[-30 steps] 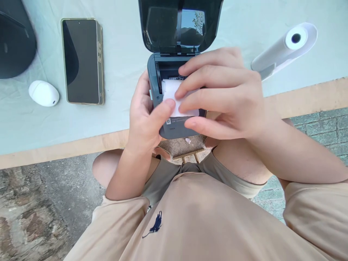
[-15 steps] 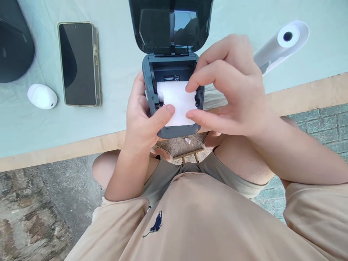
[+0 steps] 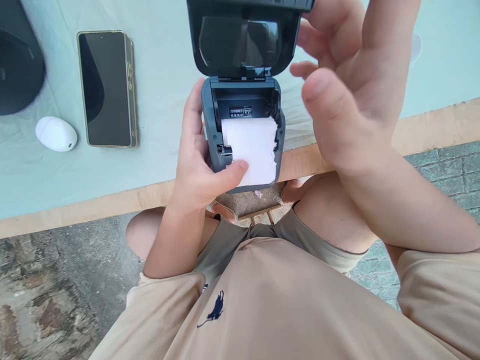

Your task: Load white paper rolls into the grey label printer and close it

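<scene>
Raised lid (image 3: 243, 40) blocks behind; front open

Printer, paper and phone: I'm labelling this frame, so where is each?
printer (image 3: 214, 112), head view, left wall of its grey body.
paper (image 3: 251, 145), head view, middle of the white sheet.
phone (image 3: 105, 87), head view, dark screen.

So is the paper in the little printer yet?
Nearly. The paper roll sits in the printer, its end pulled out under the left hand's thumb. The right hand is raised beside the lid, which is open and not yet shut.

Left hand (image 3: 197, 165) clasped, right hand (image 3: 348, 85) raised, spread.
</scene>
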`<action>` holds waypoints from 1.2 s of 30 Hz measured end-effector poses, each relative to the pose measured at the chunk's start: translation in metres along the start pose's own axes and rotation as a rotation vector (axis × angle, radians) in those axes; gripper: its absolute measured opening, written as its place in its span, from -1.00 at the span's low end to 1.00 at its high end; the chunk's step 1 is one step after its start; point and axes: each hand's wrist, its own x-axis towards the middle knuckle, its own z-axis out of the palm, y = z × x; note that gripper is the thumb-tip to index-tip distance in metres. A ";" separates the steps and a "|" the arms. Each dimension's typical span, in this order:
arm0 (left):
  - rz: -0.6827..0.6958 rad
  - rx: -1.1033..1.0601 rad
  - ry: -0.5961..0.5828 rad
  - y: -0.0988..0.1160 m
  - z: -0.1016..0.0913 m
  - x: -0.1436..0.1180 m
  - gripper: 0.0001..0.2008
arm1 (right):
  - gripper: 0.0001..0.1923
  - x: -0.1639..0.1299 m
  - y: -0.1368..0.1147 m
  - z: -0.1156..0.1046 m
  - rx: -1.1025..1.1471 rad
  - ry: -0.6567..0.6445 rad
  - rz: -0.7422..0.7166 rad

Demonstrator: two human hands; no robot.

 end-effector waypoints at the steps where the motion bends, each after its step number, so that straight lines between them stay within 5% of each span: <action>1: 0.019 -0.004 0.005 -0.011 -0.002 0.003 -0.21 | -0.60 0.001 -0.001 0.001 0.034 0.012 -0.019; 3: 0.319 -0.078 0.017 -0.032 -0.007 0.008 0.08 | -0.67 0.003 0.001 0.002 -0.038 0.049 -0.126; 4: 0.369 -0.098 0.038 -0.038 -0.008 0.009 0.06 | -0.68 0.003 0.004 0.003 -0.101 0.025 -0.176; 6: 0.227 -0.075 0.024 -0.033 -0.008 0.007 -0.12 | -0.66 0.004 0.012 0.003 -0.216 -0.043 -0.242; 9: -0.006 -0.079 0.022 0.000 0.000 -0.002 -0.17 | -0.71 0.005 0.021 0.004 -0.192 -0.123 -0.254; 12: -0.067 -0.166 0.035 0.019 0.007 -0.006 -0.20 | -0.56 0.005 0.022 0.004 -0.069 -0.178 -0.148; 15: -0.001 -0.283 0.047 -0.009 0.003 0.003 -0.28 | -0.40 0.004 0.018 0.003 0.008 -0.307 -0.064; 18: 0.359 -0.304 0.069 -0.060 -0.009 0.018 -0.18 | -0.39 0.003 0.016 0.002 0.065 -0.367 -0.037; 21: 0.313 -0.248 0.071 -0.088 -0.019 0.027 -0.20 | -0.41 0.004 0.016 0.003 0.134 -0.369 0.001; 29: 0.103 -0.212 0.092 -0.057 -0.010 0.013 -0.22 | -0.41 0.006 0.021 0.013 0.204 -0.340 0.060; 36: 0.237 -0.216 0.060 -0.069 -0.016 0.019 -0.28 | -0.31 0.003 0.029 0.020 0.263 -0.289 0.006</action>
